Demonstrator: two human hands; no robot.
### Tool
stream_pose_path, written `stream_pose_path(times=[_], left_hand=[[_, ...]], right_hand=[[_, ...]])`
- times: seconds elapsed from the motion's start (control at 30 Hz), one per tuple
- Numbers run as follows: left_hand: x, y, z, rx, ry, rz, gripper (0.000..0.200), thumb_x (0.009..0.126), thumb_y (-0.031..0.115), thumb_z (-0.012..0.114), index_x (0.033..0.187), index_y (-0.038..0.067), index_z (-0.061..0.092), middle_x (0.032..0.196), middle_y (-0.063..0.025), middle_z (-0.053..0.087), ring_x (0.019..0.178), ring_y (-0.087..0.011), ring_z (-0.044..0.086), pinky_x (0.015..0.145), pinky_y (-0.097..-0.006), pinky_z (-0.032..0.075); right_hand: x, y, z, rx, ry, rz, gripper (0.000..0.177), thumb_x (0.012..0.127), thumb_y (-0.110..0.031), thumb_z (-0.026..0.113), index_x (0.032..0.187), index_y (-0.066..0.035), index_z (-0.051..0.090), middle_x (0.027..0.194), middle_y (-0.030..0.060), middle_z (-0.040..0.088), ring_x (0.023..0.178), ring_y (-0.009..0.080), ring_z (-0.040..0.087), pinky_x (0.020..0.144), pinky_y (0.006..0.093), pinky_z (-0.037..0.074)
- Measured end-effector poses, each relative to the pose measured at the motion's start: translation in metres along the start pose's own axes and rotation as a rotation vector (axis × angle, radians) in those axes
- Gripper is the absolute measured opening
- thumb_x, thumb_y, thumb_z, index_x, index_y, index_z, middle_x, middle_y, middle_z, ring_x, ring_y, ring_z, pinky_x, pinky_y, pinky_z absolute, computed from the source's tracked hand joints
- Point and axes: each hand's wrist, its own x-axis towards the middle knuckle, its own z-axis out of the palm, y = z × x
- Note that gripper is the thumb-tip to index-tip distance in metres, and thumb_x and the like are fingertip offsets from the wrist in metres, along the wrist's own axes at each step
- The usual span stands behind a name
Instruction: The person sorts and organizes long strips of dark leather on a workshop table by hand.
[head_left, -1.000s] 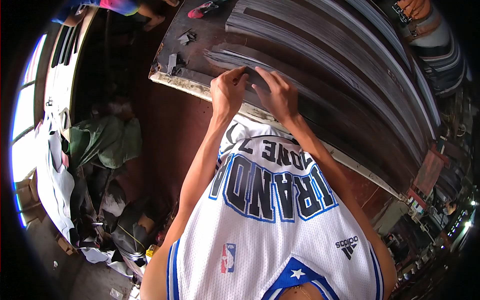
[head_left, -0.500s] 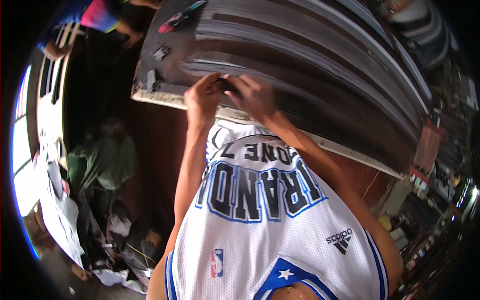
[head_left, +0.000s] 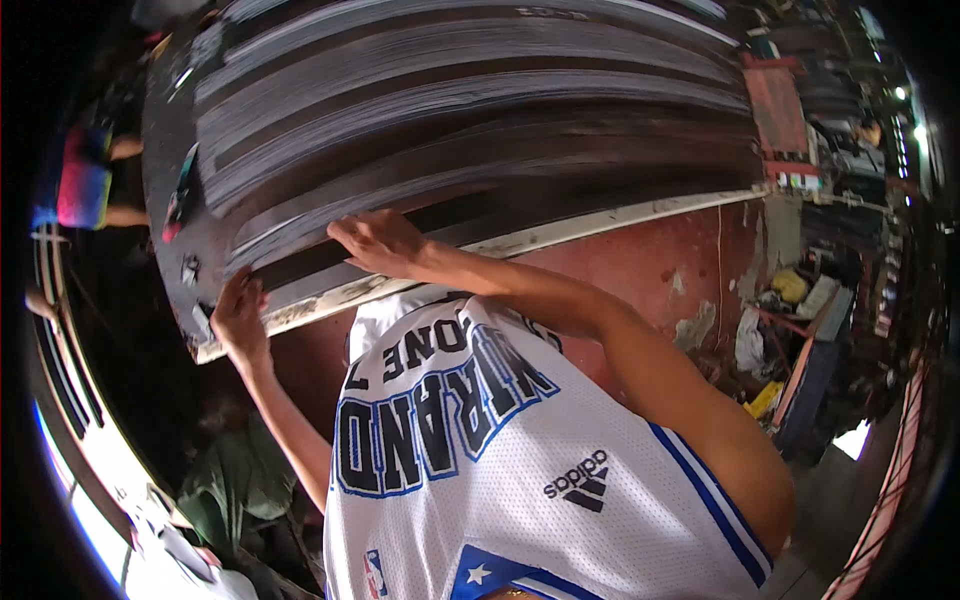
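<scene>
A long black strip (head_left: 300,263) lies along the near side of a dark tabletop (head_left: 620,155), close to its pale front edge. My left hand (head_left: 240,308) pinches the strip's left end near the table corner. Further right, my right hand (head_left: 378,243) is closed, its fingertips on the strip; the exact grip is partly hidden. Beyond my hands, long grey and dark strips (head_left: 400,80) lie side by side across the tabletop.
A slim tool with a red end (head_left: 180,195) and small dark scraps (head_left: 190,268) lie at the table's left side. Another person in bright shorts (head_left: 85,180) is at the far left. Cluttered shelves (head_left: 850,160) stand to the right, beside a reddish wall (head_left: 650,260).
My hands, close together before on a small dark piece, are now apart, with a black strip stretched between them. The view has swung right, showing more of the table's right side.
</scene>
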Motion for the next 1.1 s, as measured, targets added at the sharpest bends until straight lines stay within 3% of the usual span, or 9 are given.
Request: stream_pose_path(times=[0.17, 0.3, 0.4, 0.5, 0.63, 0.77, 0.87, 0.93, 1.1], left_hand=[[0.023, -0.022, -0.059, 0.091, 0.025, -0.005, 0.022, 0.089, 0.009, 0.065, 0.110, 0.002, 0.068, 0.087, -0.0009, 0.065, 0.066, -0.0071, 0.057, 0.062, -0.0210, 0.047], [0.042, -0.036, -0.125, 0.161, 0.045, -0.042, 0.026, 0.090, 0.011, 0.064, 0.115, 0.002, 0.066, 0.084, 0.0007, 0.063, 0.068, -0.0064, 0.055, 0.063, -0.0199, 0.045], [0.069, -0.082, -0.199, 0.102, 0.057, -0.025, 0.028, 0.091, 0.009, 0.062, 0.118, 0.002, 0.064, 0.085, -0.0005, 0.062, 0.069, -0.0078, 0.055, 0.063, -0.0210, 0.046], [0.073, -0.074, -0.234, 0.188, 0.140, -0.092, 0.026, 0.091, 0.008, 0.061, 0.117, 0.006, 0.065, 0.086, -0.0008, 0.062, 0.068, -0.0089, 0.054, 0.066, -0.0221, 0.049], [0.088, -0.104, -0.291, 0.203, 0.175, -0.121, 0.028, 0.091, 0.012, 0.062, 0.118, 0.007, 0.065, 0.098, -0.0031, 0.063, 0.078, -0.0104, 0.057, 0.070, -0.0240, 0.050], [0.094, -0.130, -0.309, 0.167, 0.213, -0.128, 0.030, 0.090, 0.011, 0.064, 0.119, 0.005, 0.064, 0.106, -0.0051, 0.065, 0.079, -0.0100, 0.058, 0.069, -0.0230, 0.051], [0.093, -0.134, -0.314, 0.215, 0.206, -0.195, 0.027, 0.089, 0.008, 0.065, 0.116, 0.004, 0.065, 0.093, -0.0017, 0.065, 0.069, -0.0071, 0.057, 0.064, -0.0205, 0.050], [0.087, -0.124, -0.302, 0.240, 0.217, -0.216, 0.025, 0.090, 0.007, 0.064, 0.114, 0.003, 0.066, 0.083, 0.0003, 0.064, 0.065, -0.0055, 0.056, 0.061, -0.0196, 0.049], [0.082, -0.118, -0.282, 0.273, 0.212, -0.251, 0.023, 0.089, 0.005, 0.063, 0.111, 0.003, 0.068, 0.084, -0.0003, 0.064, 0.066, -0.0061, 0.058, 0.060, -0.0201, 0.049]], right_hand=[[-0.038, 0.056, -0.043, 0.009, -0.010, 0.055, 0.039, 0.072, -0.025, 0.079, 0.094, -0.005, 0.054, 0.075, 0.0150, 0.066, 0.067, 0.0310, 0.069, 0.054, 0.0394, 0.055], [-0.078, 0.107, -0.102, -0.103, -0.093, 0.177, 0.038, 0.072, -0.023, 0.080, 0.098, -0.006, 0.058, 0.080, 0.0162, 0.068, 0.068, 0.0301, 0.069, 0.055, 0.0403, 0.056], [-0.111, 0.139, -0.151, -0.171, -0.143, 0.288, 0.037, 0.074, -0.020, 0.077, 0.105, -0.008, 0.059, 0.083, 0.0146, 0.068, 0.070, 0.0314, 0.069, 0.058, 0.0405, 0.055], [-0.151, 0.168, -0.203, -0.219, -0.196, 0.475, 0.038, 0.074, -0.011, 0.074, 0.109, -0.011, 0.058, 0.089, 0.0142, 0.068, 0.077, 0.0327, 0.067, 0.062, 0.0415, 0.054], [-0.208, 0.211, -0.273, -0.403, -0.159, 0.445, 0.046, 0.066, -0.001, 0.075, 0.107, -0.010, 0.057, 0.093, 0.0136, 0.066, 0.083, 0.0348, 0.065, 0.065, 0.0421, 0.052], [-0.256, 0.235, -0.339, -0.595, -0.231, 0.316, 0.050, 0.061, -0.001, 0.075, 0.106, -0.007, 0.056, 0.095, 0.0140, 0.065, 0.085, 0.0353, 0.064, 0.070, 0.0416, 0.052], [-0.289, 0.248, -0.363, -0.649, -0.230, 0.335, 0.050, 0.055, 0.000, 0.073, 0.102, -0.005, 0.057, 0.091, 0.0143, 0.062, 0.086, 0.0373, 0.061, 0.071, 0.0451, 0.050], [-0.302, 0.254, -0.371, -0.661, -0.290, 0.359, 0.049, 0.056, 0.000, 0.074, 0.102, -0.005, 0.057, 0.090, 0.0149, 0.062, 0.086, 0.0379, 0.061, 0.071, 0.0459, 0.049], [-0.311, 0.257, -0.348, -0.639, -0.422, 0.457, 0.040, 0.060, -0.002, 0.072, 0.096, -0.005, 0.056, 0.087, 0.0137, 0.061, 0.084, 0.0378, 0.060, 0.072, 0.0474, 0.049]])
